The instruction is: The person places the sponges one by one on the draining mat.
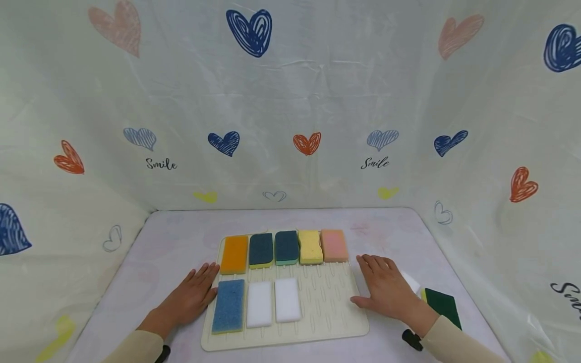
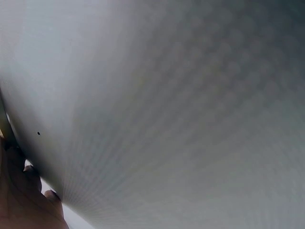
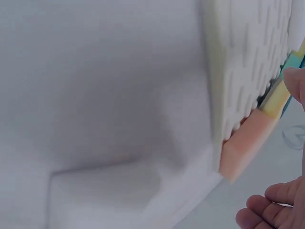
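Note:
A cream ribbed mat [image 1: 327, 302] lies on the table with sponges in two rows. Its back row runs orange [image 1: 234, 254], two dark blue-topped sponges, yellow [image 1: 310, 247] and pink [image 1: 334, 245]. In front are a blue sponge [image 1: 228, 306] and two white sponges [image 1: 287, 300]. My left hand [image 1: 192, 295] lies flat at the mat's left edge, fingers extended, holding nothing. Over the mat's right side my right hand [image 1: 390, 287] is spread and empty. Partly hidden behind it is a white block [image 1: 410, 281]; the right wrist view shows a white block [image 3: 95, 200] below the palm.
A dark green sponge [image 1: 442, 305] with a yellow side lies right of my right wrist. White sheeting [image 1: 281, 101] printed with hearts hangs behind and beside the table [image 1: 177, 232]. Dark straps show at both wrists.

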`<state>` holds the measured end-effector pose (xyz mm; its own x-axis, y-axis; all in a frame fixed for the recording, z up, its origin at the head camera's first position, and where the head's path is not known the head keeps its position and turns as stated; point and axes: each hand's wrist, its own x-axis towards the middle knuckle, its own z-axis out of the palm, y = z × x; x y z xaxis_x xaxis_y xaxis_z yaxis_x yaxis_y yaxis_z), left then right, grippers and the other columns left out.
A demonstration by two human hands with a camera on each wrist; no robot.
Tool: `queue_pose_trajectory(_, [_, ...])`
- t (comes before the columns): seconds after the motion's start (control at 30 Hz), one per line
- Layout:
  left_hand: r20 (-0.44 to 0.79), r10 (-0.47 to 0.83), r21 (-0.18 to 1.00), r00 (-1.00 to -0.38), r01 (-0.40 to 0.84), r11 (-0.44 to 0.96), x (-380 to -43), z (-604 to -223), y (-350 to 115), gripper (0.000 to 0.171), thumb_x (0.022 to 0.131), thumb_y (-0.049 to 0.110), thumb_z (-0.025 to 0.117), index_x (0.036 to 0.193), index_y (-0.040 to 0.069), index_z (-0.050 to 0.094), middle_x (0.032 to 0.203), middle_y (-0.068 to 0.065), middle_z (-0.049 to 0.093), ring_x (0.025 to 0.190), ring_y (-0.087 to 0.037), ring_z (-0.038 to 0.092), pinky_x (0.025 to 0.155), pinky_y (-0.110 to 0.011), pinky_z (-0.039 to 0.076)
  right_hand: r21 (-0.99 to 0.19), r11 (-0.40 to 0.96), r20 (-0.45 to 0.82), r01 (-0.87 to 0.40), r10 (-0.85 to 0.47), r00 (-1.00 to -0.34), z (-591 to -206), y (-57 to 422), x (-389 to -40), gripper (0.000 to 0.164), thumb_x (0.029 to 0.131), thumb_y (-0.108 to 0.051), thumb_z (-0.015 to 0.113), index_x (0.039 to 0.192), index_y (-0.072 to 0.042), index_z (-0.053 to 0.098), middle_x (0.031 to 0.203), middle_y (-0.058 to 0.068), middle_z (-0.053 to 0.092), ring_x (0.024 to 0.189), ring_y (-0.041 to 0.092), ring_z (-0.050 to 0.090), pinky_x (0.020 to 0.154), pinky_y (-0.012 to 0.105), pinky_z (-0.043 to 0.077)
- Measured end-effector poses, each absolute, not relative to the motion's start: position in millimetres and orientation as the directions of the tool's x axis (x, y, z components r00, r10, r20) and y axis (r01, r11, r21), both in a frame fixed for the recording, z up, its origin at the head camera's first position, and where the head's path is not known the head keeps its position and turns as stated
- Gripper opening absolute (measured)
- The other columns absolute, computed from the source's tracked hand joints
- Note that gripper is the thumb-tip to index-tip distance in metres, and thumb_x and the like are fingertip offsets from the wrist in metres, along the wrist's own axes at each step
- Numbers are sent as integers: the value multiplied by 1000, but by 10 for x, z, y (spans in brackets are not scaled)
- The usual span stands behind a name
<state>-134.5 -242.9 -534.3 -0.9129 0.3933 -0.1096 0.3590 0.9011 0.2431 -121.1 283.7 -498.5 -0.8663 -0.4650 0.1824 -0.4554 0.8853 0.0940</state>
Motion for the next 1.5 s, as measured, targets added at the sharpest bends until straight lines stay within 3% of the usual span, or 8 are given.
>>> queue_pose_trajectory(0.37, [-127,386,242,-914,349,905,-1337,-5320,-2409,66,113,37,49,165,1,31,169,-18,36,157,-42,32,126,-66,26,206,917,159,-343,-377,-913,-5056,3585,-1002,102,76,-67,83,142,7,57,136,22,63,126,40,59,106,68,45])
queue_pose_trajectory(0.77, [-118,382,233,-917,348,908,-1331,-5310,-2402,65,113,36,49,164,0,32,169,-19,37,157,-43,32,126,-65,26,177,950,158,-256,-284,-946,-5205,3849,-903,100,75,-67,85,133,9,57,122,25,68,113,44,62,97,70,46])
queue_pose_trajectory(1.0, [-110,380,239,-919,346,907,-1323,-5314,-2401,65,112,35,50,164,1,32,169,-19,36,157,-43,32,126,-66,25,120,972,85,-201,-212,-974,-5212,3847,-936,105,74,-71,82,134,11,56,119,27,69,111,47,63,95,70,47])
queue_pose_trajectory(1.23, [-117,373,234,-920,340,911,-1327,-5305,-2406,65,112,35,50,165,1,31,170,-19,36,157,-43,31,126,-65,25,47,967,152,-252,-256,-955,-5200,3805,-1048,105,72,-58,89,139,13,50,129,30,60,117,48,58,92,66,50])
queue_pose_trajectory(1.5, [-124,376,253,-918,337,907,-1316,-5281,-2390,65,113,35,49,164,0,32,169,-21,36,157,-44,31,126,-66,25,85,930,249,-357,-367,-896,-5175,3684,-1247,98,68,-51,91,133,11,50,122,27,59,109,43,58,83,55,54])
